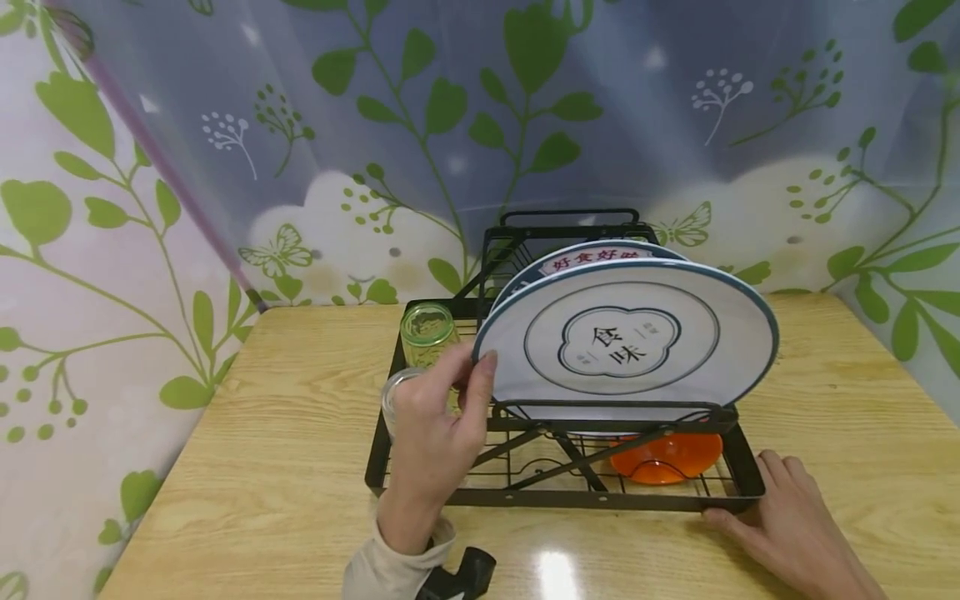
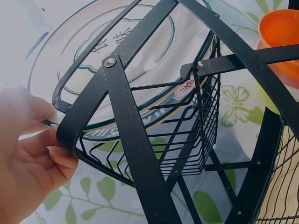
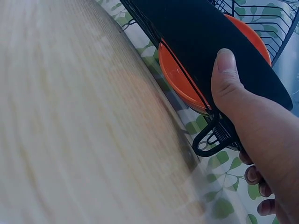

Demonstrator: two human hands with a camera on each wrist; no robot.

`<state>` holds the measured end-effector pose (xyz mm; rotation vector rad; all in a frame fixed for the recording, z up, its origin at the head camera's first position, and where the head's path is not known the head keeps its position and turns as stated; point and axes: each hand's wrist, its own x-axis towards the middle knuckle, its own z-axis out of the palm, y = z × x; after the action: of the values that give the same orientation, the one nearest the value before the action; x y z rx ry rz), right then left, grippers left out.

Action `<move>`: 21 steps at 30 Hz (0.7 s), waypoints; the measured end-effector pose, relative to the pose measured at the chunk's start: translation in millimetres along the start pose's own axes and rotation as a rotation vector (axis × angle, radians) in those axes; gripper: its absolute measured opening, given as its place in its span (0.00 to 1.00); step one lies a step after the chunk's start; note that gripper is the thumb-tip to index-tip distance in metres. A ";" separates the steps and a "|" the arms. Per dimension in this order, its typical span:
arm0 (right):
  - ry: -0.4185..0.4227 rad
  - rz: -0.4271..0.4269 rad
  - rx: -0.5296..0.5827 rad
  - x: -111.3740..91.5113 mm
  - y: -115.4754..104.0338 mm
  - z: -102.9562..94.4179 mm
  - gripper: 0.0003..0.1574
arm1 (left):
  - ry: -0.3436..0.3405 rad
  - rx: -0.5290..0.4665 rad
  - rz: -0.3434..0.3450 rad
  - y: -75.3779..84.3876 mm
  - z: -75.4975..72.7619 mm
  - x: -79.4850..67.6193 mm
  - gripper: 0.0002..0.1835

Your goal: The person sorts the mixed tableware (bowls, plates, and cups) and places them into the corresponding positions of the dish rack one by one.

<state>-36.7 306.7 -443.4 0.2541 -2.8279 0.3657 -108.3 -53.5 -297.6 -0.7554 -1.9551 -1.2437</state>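
In the head view my left hand [image 1: 438, 429] pinches the left edge of a large white plate [image 1: 622, 337] with a blue-green rim and dark printed characters. That plate stands tilted in the upper basket of a black metal dish rack [image 1: 555, 498]. Just behind it is another plate [image 1: 600, 255] with red lettering, mostly hidden. My right hand [image 1: 791, 525] holds the rack's front right corner. The right wrist view shows its thumb [image 3: 226, 70] on the black side panel and the fingers curled round below. An orange bowl [image 1: 667, 458] sits in the rack's lower level.
At the rack's left side stand a glass jar [image 1: 427, 329] with a greenish rim and another clear glass [image 1: 395, 398], partly behind my left hand. All this stands on a wooden table [image 1: 270, 433]. A leaf-patterned cloth [image 1: 420, 125] hangs behind.
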 end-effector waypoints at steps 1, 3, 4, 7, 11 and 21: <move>0.002 -0.003 -0.001 0.0 0.3 0.0 0.52 | 0.002 -0.003 0.003 -0.2 0.0 0.0 0.07; 0.005 -0.007 0.001 0.1 0.3 -0.5 0.52 | 0.007 -0.001 0.012 -1.0 0.2 0.0 0.07; 0.005 -0.008 0.001 0.4 0.1 -0.8 0.52 | 0.010 0.003 0.016 -1.5 0.3 0.1 0.07; 0.010 -0.009 -0.004 1.4 0.3 -1.3 0.52 | 0.015 0.014 0.025 -2.6 0.5 0.4 0.06; 0.005 -0.004 -0.003 1.9 0.6 -0.7 0.53 | -0.001 0.018 0.003 -1.8 -1.4 1.0 0.07; 0.065 -0.022 0.054 8.1 15.5 -15.0 0.29 | -0.010 0.038 0.010 -9.3 -28.9 -1.2 0.11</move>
<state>-43.9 324.5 -430.5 0.2798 -2.7520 0.4378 -107.8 -83.8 -294.6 -0.7526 -1.9751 -1.1951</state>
